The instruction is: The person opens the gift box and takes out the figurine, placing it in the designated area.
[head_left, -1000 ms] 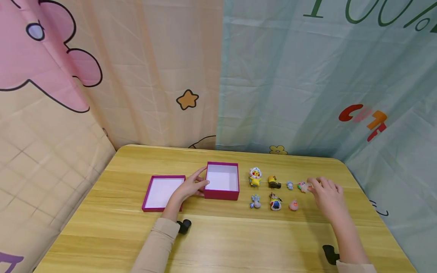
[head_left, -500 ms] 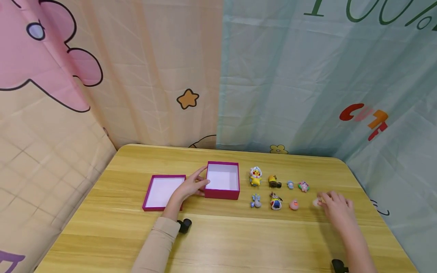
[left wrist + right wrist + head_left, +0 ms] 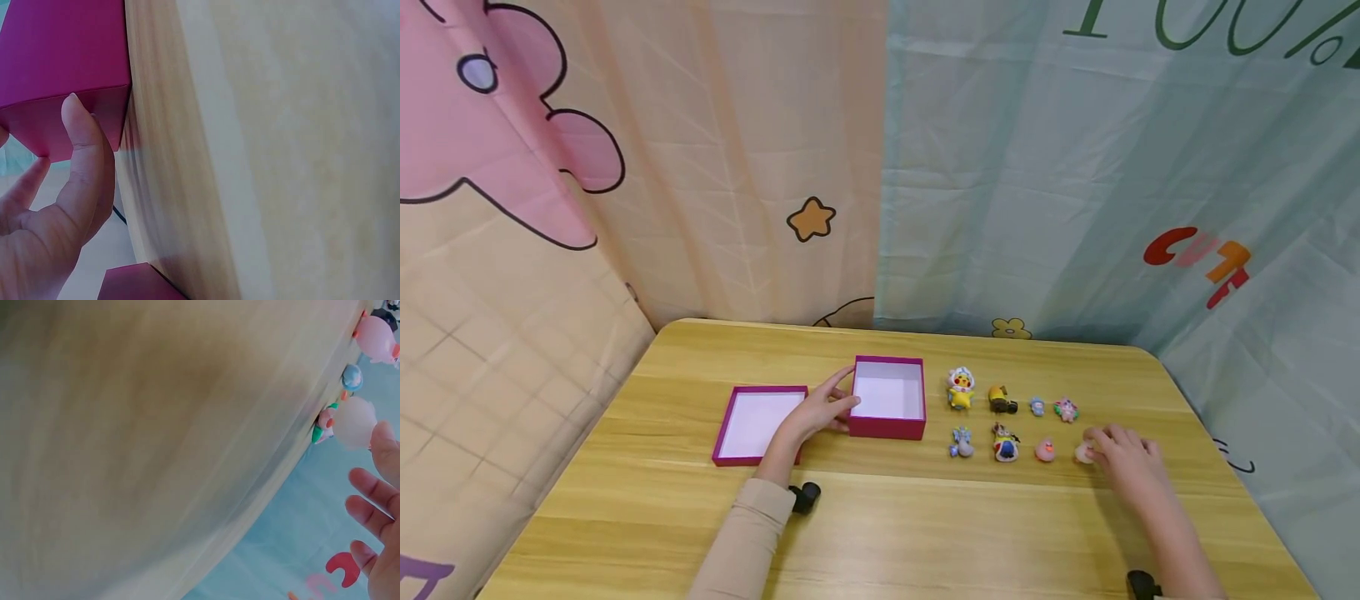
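Observation:
My left hand (image 3: 822, 410) rests against the left side of a magenta box (image 3: 887, 427) with a white inside. In the left wrist view, the thumb (image 3: 81, 125) lies along the box wall and another fingertip meets its far edge. With my right hand (image 3: 1131, 467) I pinch a small, pale, round figurine (image 3: 1083, 452) at the right end of the front row. The right wrist view shows its smooth whitish back (image 3: 354, 422) at the fingertips, with the other fingers held apart from it. Beside it sits a pink figurine (image 3: 1044, 451).
A shallow magenta lid (image 3: 737, 460) lies left of the box, partly behind my left forearm. Other figurines form two rows: a yellow one in a white hood (image 3: 960, 389), a yellow-and-black one (image 3: 1002, 400), a small blue one (image 3: 1037, 407), a pink-and-green one (image 3: 1066, 409), a grey-blue one (image 3: 961, 442) and a caped one (image 3: 1006, 442).
My right hand left the pink-and-green figurine in the back row, came forward holding the pale figurine, then shifted slightly left toward the pink one. My left hand and the box stayed put.

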Tool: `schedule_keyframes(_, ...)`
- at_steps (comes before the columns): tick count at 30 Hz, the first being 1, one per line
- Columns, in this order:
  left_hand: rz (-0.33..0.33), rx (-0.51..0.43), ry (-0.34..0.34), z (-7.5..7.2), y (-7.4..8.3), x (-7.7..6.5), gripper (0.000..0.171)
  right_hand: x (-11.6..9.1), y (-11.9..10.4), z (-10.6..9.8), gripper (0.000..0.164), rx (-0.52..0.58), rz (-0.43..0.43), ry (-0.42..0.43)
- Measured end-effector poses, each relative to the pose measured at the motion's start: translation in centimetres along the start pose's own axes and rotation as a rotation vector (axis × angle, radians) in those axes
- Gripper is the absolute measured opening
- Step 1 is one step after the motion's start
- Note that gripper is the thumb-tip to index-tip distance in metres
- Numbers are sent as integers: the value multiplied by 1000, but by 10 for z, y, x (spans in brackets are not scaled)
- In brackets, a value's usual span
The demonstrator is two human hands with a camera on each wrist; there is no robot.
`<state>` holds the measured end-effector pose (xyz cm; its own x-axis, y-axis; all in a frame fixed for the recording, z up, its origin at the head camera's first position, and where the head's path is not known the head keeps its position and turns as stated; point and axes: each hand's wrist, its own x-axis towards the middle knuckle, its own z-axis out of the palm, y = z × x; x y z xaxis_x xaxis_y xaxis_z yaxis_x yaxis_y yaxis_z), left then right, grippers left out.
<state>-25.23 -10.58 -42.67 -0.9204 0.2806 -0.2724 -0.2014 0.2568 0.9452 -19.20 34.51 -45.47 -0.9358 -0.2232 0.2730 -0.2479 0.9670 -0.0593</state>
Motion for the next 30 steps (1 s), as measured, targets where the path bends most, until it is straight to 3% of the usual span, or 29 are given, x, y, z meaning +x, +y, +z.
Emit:
schedule_keyframes(10,9,-19,-8,-1,-4,2,63,1,-2,1,21,8,3,-68)
schedule_keyframes(17,18,-33,17,-3,-30,26,64,2,-1,1,20,25,34,-106)
schedule_keyframes(30,14,-37,14,-2,-30,25,64,3,-1,1,25,24,35,-157)
